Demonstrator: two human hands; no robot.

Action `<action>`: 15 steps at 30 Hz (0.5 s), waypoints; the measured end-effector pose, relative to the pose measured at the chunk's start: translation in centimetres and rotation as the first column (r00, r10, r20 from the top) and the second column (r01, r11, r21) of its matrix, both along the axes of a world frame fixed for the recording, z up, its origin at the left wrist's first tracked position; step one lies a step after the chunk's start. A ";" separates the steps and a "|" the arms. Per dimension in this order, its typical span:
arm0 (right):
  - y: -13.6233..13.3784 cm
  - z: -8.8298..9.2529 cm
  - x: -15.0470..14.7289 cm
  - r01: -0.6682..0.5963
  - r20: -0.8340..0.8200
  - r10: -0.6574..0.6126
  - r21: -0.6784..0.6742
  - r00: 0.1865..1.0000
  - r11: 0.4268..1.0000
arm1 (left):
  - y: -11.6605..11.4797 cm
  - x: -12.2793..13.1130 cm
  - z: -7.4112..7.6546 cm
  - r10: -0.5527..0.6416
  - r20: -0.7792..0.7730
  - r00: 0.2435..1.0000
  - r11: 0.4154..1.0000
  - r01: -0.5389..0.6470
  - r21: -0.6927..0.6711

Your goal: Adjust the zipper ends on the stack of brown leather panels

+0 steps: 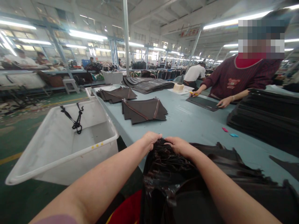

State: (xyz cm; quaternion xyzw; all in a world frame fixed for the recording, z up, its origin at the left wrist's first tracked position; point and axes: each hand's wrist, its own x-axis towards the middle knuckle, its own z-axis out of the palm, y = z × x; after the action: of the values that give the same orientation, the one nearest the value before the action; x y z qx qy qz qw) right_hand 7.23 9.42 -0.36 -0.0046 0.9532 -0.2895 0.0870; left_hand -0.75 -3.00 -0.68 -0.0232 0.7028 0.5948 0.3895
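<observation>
A thick stack of dark fabric pieces point(173, 174) with shiny, crinkled edges lies at the table's near edge. At its far end my left hand point(149, 140) is closed on a corner, the thumb pointing inward. Close beside it, my right hand point(179, 146) grips the same end with curled fingers. The fingertips of both hands are partly hidden by the dark material. More dark pieces point(224, 157) spread out to the right of my right forearm.
Cut dark panels with brown strips point(144, 110) lie ahead on the blue-green table point(182, 124). A white bin point(70, 152) holding a black cord stands left. Across the table, a person point(243, 74) handles a dark panel point(203, 102) beside a tall dark stack point(261, 118).
</observation>
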 end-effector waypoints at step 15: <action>-0.9 0.9 0.7 -0.036 -0.037 0.035 -0.003 0.999 0.999 | 0.3 0.8 -1.3 0.196 -0.187 0.963 0.970 -0.218 -0.108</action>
State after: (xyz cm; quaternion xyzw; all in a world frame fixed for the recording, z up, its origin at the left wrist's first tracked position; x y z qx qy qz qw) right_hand 7.92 8.51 0.54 -0.0271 0.9538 -0.2898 0.0743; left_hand 0.02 -2.67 -2.02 -0.0691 0.7646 0.5858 0.2596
